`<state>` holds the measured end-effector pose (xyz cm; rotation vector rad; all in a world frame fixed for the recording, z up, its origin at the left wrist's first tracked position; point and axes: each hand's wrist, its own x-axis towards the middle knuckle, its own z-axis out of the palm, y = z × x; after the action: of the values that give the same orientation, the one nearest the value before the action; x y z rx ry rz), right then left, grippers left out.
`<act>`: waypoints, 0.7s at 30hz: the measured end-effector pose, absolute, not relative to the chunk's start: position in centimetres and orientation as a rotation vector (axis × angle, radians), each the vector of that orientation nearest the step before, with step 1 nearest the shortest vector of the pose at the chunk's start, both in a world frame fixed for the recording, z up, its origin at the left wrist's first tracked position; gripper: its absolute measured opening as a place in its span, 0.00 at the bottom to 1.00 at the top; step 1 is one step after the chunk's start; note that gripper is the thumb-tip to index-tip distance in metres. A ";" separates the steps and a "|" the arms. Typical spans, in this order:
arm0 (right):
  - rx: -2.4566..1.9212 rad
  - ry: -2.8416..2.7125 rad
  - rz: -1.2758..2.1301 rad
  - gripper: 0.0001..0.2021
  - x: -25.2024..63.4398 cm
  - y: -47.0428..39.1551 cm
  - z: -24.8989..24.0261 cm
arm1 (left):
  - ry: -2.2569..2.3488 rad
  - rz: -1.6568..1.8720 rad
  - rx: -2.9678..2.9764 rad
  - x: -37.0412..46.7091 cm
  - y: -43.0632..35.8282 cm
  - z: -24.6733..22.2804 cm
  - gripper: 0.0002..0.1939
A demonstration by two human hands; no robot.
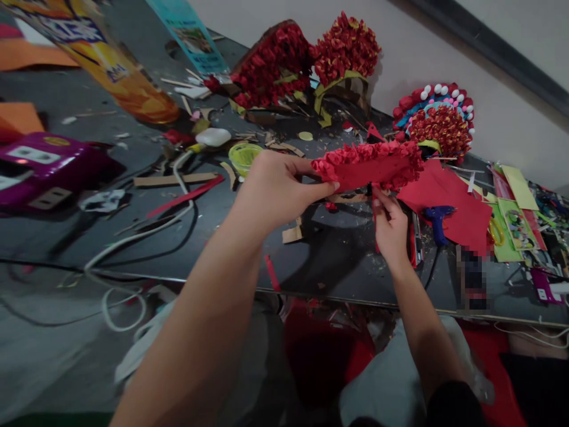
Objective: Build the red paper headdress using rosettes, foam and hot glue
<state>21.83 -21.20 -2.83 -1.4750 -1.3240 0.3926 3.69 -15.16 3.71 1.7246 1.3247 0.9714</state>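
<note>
A curved red paper piece edged with crumpled red paper petals [368, 171] is held up over the dark table by both hands. My left hand [282, 187] pinches its left end between thumb and fingers. Below the piece's right half, my right hand [392, 224] has its fingers closed at the lower edge, by a small dark bit I cannot make out. Just right of that hand lies a slim cutter-like tool [416, 238], partly hidden. Beyond it a blue glue gun [438, 223] rests on a red paper sheet [466, 207].
Petal-covered red crafts [347, 50] stand along the wall, with a white-beaded one [440, 121] to their right. At left are an orange drink bottle [133, 89], a purple power strip [53, 163] and a white cable [133, 240]. A yellow-green tape roll [243, 157] lies among scraps.
</note>
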 end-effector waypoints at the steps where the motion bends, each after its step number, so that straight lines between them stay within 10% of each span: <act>1: -1.466 -1.330 0.401 0.15 21.8 -21.2 -2.8 | 1.316 0.971 1.713 3.7 -15.2 3.8 0.14; 21: -1.509 -1.444 0.315 0.16 21.9 -21.4 -2.7 | 1.326 0.964 1.773 3.6 -15.1 3.7 0.15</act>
<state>21.87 -21.38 -2.67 -1.5093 -1.4442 0.3146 3.61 -15.09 3.75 1.7728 1.3262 0.9635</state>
